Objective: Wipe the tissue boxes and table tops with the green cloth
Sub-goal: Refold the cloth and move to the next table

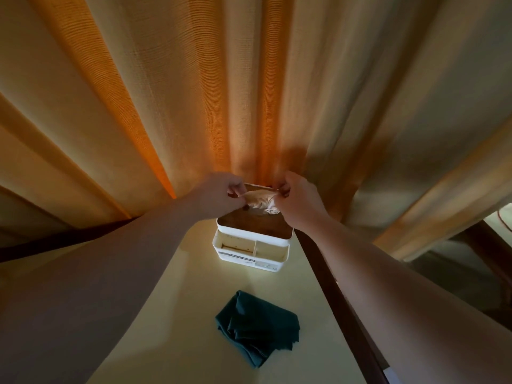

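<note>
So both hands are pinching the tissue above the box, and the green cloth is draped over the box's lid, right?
Not quite. The head view shows the green cloth lying folded on the table top, nearer the person and apart from the tissue box. The left hand and right hand do pinch the tissue.

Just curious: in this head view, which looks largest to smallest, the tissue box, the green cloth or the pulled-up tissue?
1. Green cloth and tissue box: alike; the cloth lies nearer the camera, so unsure.
2. Tissue, smallest.

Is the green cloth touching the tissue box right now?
Apart. The head view shows bare table top between the green cloth and the tissue box.
</note>
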A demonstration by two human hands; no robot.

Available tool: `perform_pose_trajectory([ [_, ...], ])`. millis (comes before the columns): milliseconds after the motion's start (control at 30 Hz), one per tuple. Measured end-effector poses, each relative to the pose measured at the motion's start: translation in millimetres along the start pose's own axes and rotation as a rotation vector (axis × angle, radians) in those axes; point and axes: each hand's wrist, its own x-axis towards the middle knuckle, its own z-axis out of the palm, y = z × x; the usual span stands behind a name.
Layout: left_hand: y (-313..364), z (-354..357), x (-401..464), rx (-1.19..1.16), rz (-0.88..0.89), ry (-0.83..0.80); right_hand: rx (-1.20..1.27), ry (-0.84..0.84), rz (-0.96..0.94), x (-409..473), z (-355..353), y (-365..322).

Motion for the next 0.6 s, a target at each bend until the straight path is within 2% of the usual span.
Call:
perform_pose_trajectory([
  [300,15,1,12,-0.044,-0.233,0.159,0.074,0.204,0.088,8,4,-1],
  [433,20,3,8,-0.084,-0.325,0.252,0.071,0.17,0.082,6,4,0],
  [533,23,7,-1,-0.069,-0.295,0.301,-0.081,0.111,0.018,-1,5,4],
  [600,24,11,-9,-0.07,-0.25,0.3,-0.1,0.071,0.018,-5,5,7],
])
